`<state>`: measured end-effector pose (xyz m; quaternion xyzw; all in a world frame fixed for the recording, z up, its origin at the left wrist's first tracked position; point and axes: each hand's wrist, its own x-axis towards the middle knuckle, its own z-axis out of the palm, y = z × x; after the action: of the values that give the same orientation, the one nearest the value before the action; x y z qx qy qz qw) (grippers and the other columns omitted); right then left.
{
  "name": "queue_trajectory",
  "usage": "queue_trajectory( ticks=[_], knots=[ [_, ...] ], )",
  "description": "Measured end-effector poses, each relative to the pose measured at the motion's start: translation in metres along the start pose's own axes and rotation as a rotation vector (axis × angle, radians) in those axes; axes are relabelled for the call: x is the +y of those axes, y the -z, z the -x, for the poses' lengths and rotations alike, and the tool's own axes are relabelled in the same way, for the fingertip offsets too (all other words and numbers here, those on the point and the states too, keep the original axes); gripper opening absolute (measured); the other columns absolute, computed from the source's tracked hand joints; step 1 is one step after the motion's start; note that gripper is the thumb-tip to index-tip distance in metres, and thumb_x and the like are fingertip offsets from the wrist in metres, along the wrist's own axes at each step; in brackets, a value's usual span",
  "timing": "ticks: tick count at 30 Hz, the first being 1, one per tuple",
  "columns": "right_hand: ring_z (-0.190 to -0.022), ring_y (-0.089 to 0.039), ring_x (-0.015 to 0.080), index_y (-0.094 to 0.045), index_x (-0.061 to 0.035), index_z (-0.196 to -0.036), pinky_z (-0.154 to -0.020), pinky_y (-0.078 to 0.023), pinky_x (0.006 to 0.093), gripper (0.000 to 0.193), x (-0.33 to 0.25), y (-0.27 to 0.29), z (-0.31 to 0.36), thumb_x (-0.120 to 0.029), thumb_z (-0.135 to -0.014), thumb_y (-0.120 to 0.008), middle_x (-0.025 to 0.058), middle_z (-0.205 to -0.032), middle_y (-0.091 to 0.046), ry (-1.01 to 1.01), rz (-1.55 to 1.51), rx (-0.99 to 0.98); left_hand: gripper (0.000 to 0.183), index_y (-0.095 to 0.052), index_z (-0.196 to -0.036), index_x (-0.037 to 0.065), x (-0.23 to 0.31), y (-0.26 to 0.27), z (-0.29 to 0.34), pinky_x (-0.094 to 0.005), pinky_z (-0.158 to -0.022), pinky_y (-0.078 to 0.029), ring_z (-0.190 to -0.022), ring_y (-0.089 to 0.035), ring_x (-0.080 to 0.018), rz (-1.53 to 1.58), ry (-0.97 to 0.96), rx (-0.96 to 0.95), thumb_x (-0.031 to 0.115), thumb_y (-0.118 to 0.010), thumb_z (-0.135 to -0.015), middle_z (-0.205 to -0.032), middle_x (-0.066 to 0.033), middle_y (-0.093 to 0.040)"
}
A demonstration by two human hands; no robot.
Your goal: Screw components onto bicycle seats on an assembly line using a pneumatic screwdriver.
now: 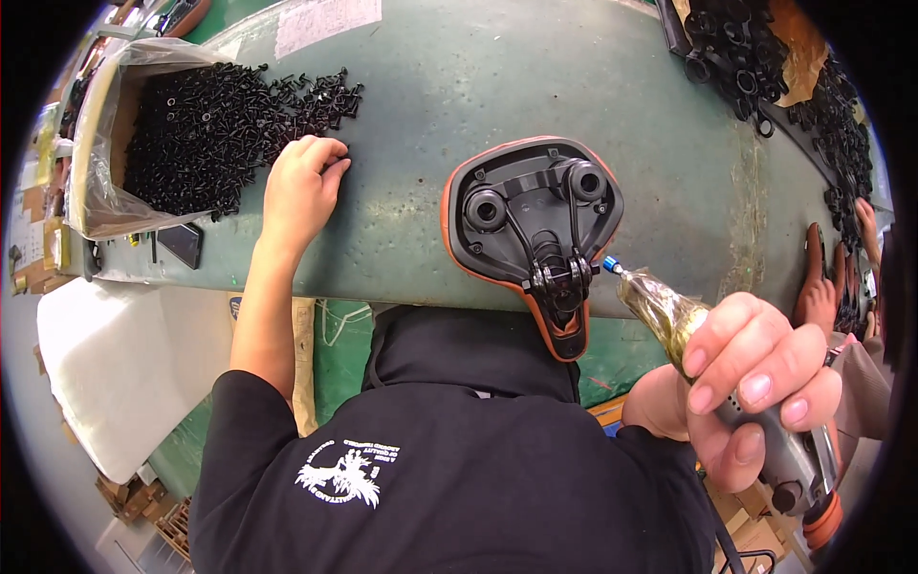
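A bicycle saddle point(540, 206) lies upside down near the table's front edge, its black underside, two round springs and rail clamp facing up. Brown covering shows around its rim, and the nose points toward me. My right hand point(755, 383) is wrapped round a power screwdriver point(669, 311) with a tape-wrapped front. Its blue tip sits just right of the saddle's clamp point(562, 282); I cannot tell whether they touch. Beside a heap of black screws point(206, 134), my left hand point(304, 187) is closed in a pinch. A small dark bit shows at its fingertips, too small to name.
The screws spill from a plastic-lined box point(96, 182) onto the green table point(411, 124). A dark phone-like object point(180, 246) lies before the box. Black metal parts point(732, 57) are heaped at far right, where a co-worker's hand point(818, 304) is beside brown saddles.
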<state>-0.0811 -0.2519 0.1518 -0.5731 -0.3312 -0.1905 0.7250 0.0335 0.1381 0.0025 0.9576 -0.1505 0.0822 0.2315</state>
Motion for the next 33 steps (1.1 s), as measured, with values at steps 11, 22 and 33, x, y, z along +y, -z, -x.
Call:
queue_trajectory(
  ticks=[11,22,33],
  knots=[
    [-0.069,-0.067,0.0167,-0.054,-0.0112,-0.117,-0.068,-0.055,0.0336,0.032,0.008,0.004,-0.007,-0.012,-0.089,-0.07,0.0086,-0.108,-0.061,-0.021,-0.045,-0.027,0.013,-0.071,-0.1,0.003,-0.007,0.005,-0.008,-0.0377,-0.082,-0.055,-0.091,-0.068,-0.0278,-0.062,-0.073,0.072,0.006,-0.077,-0.089,-0.093,-0.0089,-0.071],
    [-0.073,-0.073,0.0191,-0.059,-0.0054,-0.115,-0.067,-0.065,0.0327,0.034,-0.002,-0.015,-0.017,-0.006,-0.089,-0.081,0.0079,-0.106,-0.069,0.076,-0.235,0.002,0.018,-0.073,-0.117,-0.005,0.165,-0.006,0.003,-0.0306,-0.082,-0.06,-0.09,-0.072,-0.0188,1.846,0.023,-0.624,-0.004,-0.069,-0.1,-0.107,-0.0152,-0.072],
    [-0.075,-0.072,0.0208,-0.054,-0.0081,-0.116,-0.068,-0.064,0.0367,0.03,-0.003,-0.004,0.004,-0.002,-0.093,-0.073,0.0108,-0.104,-0.066,0.041,-0.177,0.085,0.02,-0.077,-0.109,-0.007,0.18,-0.007,-0.013,-0.0339,-0.077,-0.058,-0.087,-0.071,-0.0245,1.601,-0.137,-0.663,0.009,-0.075,-0.097,-0.102,-0.0179,-0.074]
  ],
)
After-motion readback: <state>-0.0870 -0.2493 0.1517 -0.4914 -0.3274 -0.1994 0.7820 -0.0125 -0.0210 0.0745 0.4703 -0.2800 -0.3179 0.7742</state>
